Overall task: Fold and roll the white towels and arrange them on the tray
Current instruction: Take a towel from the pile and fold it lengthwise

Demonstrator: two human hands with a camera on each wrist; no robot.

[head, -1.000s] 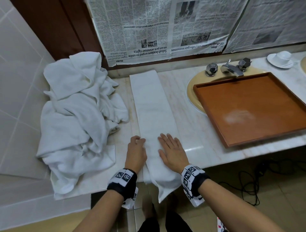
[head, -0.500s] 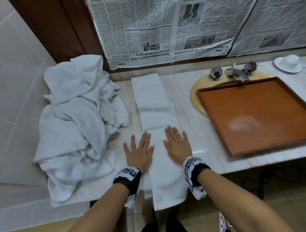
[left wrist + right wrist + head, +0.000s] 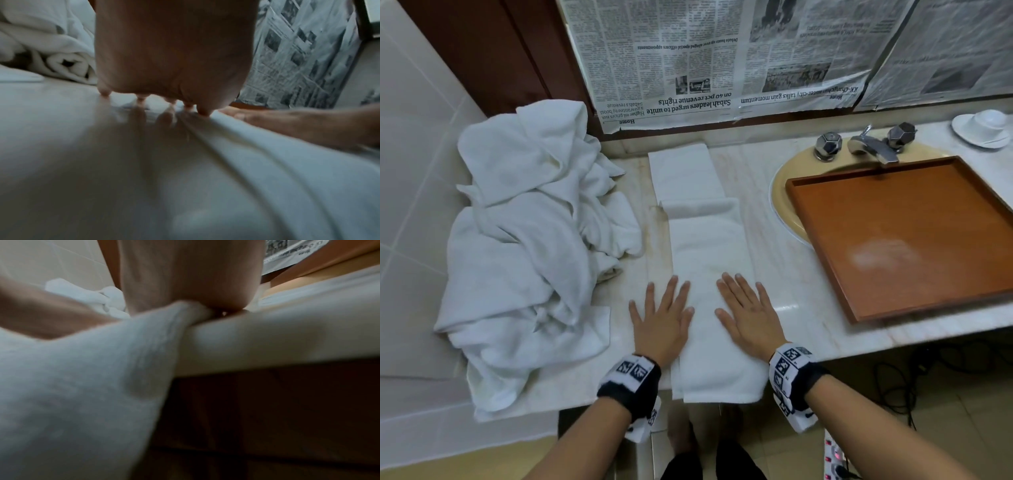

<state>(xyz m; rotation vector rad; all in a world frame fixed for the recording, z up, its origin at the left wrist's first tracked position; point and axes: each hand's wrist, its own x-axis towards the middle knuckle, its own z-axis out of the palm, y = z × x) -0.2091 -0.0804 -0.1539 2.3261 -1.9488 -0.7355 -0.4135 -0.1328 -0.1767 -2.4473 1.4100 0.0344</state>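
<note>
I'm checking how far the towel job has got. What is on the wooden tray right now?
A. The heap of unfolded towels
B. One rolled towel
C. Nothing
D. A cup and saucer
C: the head view shows the tray bare, while both hands press flat on the folded towel on the counter.

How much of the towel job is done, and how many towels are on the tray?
None are there yet: the wooden tray holds no towels. One towel is folded into a long strip on the counter, with a fold lying across its far part. Both hands, left hand and right hand, press flat on it. Rolling it comes next. The big pile of towels waits unfolded.
</note>
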